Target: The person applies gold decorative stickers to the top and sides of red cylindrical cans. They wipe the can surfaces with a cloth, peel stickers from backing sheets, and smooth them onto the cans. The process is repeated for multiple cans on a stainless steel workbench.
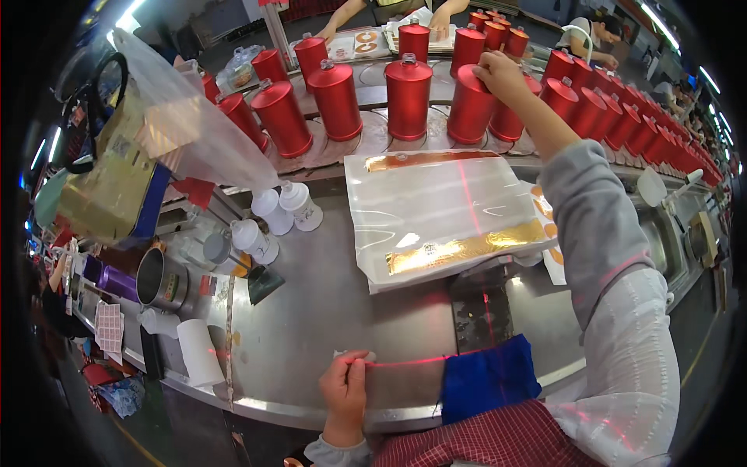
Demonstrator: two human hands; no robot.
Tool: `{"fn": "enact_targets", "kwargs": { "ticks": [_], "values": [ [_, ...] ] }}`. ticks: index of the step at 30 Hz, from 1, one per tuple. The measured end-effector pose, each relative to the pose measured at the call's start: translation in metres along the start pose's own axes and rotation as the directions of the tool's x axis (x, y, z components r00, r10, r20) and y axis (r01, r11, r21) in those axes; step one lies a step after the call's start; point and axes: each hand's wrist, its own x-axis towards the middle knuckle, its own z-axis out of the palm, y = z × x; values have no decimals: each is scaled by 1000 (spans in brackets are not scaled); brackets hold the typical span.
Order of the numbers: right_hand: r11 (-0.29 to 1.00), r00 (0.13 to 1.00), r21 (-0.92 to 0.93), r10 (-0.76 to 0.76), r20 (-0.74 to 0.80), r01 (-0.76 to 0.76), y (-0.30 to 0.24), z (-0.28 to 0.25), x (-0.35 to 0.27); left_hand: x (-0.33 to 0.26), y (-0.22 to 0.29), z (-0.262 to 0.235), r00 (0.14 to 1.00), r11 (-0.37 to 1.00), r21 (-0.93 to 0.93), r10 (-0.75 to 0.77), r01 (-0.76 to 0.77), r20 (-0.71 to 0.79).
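Note:
My right hand (502, 76) reaches far forward and is closed around the neck of a red metallic bottle (471, 109), which stands upright in the row. Its fingers cover the bottle's top. Close to the near table edge, my left hand (345, 393) is closed, with a small pale piece showing at its fingertips that I cannot make out. Between the hands lies a stack of clear-film sheets (428, 202) with a gold foil band (467, 245). A blue cloth (490, 379) hangs over the near edge, right of my left hand.
More red bottles (408, 97) stand on the curved conveyor (381, 128). At left are white squeeze bottles (301, 206), a metal cup (163, 279), a paper roll (200, 352) and a scraper (264, 286). A plastic bag (194, 117) hangs by a carton. A co-worker's hands (443, 19) are across the conveyor.

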Motion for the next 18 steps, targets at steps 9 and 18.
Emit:
{"fn": "enact_targets", "kwargs": {
  "ticks": [9, 18],
  "values": [
    [889, 919, 239, -393, -41, 391, -140, -179, -46, 9, 61, 12, 957, 957, 24, 289, -289, 16],
    [590, 899, 723, -428, -98, 359, -276, -196, -168, 43, 148, 52, 601, 577, 302, 799, -759, -15]
  ]
}}
